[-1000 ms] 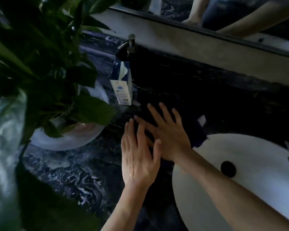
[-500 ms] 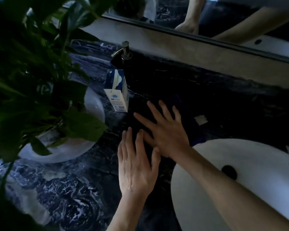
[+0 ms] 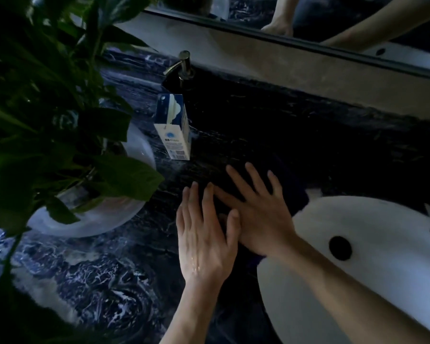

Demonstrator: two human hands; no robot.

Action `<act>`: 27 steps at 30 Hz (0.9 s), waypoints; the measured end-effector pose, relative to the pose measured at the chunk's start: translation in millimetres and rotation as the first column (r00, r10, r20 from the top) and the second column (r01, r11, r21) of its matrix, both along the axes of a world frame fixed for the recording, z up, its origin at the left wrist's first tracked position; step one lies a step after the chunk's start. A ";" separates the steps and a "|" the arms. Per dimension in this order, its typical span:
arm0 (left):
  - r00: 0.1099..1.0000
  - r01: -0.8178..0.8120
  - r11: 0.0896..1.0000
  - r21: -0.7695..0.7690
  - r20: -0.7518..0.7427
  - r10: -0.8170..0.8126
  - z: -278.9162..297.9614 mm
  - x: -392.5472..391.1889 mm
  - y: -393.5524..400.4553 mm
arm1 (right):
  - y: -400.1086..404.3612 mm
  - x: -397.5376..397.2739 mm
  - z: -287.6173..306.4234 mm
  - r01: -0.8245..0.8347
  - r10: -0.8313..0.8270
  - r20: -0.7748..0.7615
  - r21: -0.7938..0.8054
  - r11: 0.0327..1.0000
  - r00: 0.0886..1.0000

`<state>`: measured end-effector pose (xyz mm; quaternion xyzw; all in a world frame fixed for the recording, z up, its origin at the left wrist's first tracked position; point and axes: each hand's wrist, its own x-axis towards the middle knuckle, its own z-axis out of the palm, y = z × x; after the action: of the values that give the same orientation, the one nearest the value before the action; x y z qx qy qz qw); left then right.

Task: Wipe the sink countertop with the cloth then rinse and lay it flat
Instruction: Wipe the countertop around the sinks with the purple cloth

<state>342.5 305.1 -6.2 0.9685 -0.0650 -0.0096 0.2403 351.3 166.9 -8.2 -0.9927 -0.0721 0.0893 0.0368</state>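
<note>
The dark cloth (image 3: 293,192) is pressed flat on the table (image 3: 109,276) by both hands. The left hand (image 3: 204,234) and the right hand (image 3: 261,214) are kept released, fingers straight, beside the white sink (image 3: 382,234).

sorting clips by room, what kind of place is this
Most likely a bathroom vanity: a white basin is set into a dark marble countertop, a pump soap dispenser stands by the wall, and a mirror runs above. Both hands lie flat on a dark cloth.
</note>
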 end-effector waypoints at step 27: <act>0.995 0.073 0.981 0.179 0.055 -0.084 -6.0 42.2 -38.4 | -36.9 114.9 1.2 0.036 -0.039 0.034 0.088 0.996 0.999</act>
<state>384.6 266.7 -12.2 0.9825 -0.1093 0.0055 0.1507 466.3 130.0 -7.0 -0.9928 -0.0581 0.0676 0.0803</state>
